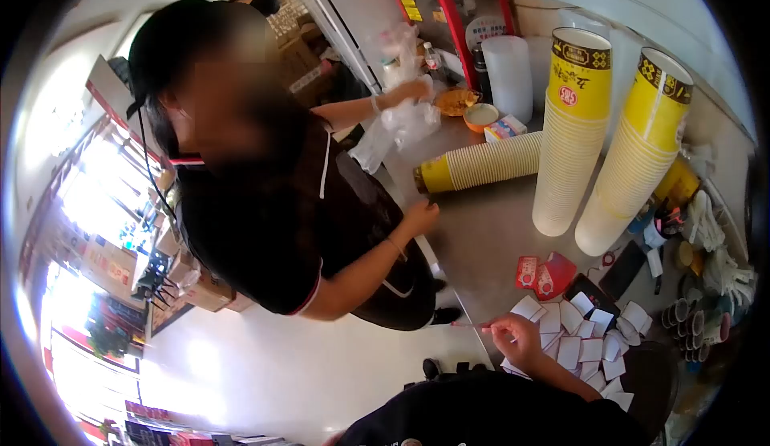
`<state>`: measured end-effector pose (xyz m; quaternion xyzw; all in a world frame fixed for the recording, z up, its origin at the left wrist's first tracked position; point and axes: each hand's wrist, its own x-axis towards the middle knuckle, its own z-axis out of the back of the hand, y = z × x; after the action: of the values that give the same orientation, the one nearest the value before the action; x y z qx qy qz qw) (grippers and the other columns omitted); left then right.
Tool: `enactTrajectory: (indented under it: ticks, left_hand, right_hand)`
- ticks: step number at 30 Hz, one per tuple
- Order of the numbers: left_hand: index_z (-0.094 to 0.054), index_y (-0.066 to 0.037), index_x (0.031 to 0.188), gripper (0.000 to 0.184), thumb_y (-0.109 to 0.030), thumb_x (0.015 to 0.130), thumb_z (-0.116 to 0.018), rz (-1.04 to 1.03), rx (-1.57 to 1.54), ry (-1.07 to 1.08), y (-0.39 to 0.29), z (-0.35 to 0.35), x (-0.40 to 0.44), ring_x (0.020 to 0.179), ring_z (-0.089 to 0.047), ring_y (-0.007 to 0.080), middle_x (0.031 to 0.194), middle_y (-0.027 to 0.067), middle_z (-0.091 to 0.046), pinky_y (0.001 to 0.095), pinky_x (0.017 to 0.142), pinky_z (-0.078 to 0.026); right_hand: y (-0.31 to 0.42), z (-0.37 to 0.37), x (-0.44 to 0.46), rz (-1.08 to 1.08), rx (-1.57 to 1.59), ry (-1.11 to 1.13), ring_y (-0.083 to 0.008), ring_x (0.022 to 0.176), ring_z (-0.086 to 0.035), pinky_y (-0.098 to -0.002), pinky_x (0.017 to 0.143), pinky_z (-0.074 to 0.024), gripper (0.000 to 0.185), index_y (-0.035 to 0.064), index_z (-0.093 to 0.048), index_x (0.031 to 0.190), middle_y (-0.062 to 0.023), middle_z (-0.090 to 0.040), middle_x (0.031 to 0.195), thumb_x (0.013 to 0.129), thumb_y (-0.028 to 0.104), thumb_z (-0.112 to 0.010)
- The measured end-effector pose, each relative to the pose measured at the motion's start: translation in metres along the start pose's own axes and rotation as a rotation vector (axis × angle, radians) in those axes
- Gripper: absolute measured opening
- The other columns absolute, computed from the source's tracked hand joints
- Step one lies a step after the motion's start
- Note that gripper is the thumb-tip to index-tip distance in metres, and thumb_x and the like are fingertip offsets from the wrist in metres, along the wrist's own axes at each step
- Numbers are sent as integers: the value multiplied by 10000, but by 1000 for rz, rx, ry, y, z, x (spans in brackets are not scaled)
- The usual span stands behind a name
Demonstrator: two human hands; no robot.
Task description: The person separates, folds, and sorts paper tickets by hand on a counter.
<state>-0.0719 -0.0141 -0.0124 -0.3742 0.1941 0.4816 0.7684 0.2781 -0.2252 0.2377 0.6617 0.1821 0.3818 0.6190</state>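
My right hand (517, 340) pinches a thin reddish piece (465, 325), seen edge-on, which looks like a card. It is held out past the table's edge. Under and beside this hand lies a loose heap of small white cards (569, 350) with reddish edges, some of them bent. Red printed cards (555, 275) lie just beyond the heap, close to a dark phone-like slab (622, 269). My left hand does not show; only a sliver of skin appears at the bottom edge.
A co-worker (321, 229) in black stands across the table corner, one hand at a clear plastic bag (401, 125). Two tall stacks of yellow-white paper cups (571, 133) (638, 157) stand upright; another stack (489, 163) lies sideways. Small cups (690, 326) and gloves (706, 221) line the right side.
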Motion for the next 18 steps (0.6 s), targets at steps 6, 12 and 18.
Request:
enactTrajectory:
  ticks: [6,12,18]
  left_hand:
    - [-628,-95,1048,340,-316,794,-583,9,-40,10,9,12,7,896,-595,215,990,56,-638,353,796,-459]
    - [-631,-88,1039,325,-301,798,-584,4,-41,31,14,23,7,879,-598,203,970,59,-643,342,782,-462]
    - [-634,-81,1029,311,-286,801,-584,28,-80,26,23,26,-6,863,-601,190,949,63,-647,330,769,-466]
  right_hand:
    - [-6,-4,1,26,-111,-88,-153,704,-625,-249,648,-506,70,-12,-597,839,-105,-627,811,795,40,-612]
    - [13,-10,16,82,-34,-58,-155,714,-629,-243,644,-514,91,3,-581,864,-98,-626,822,787,29,-623]
    - [14,3,28,77,-54,-120,-155,749,-632,-247,662,-524,88,0,-578,865,-98,-629,862,787,16,-615]
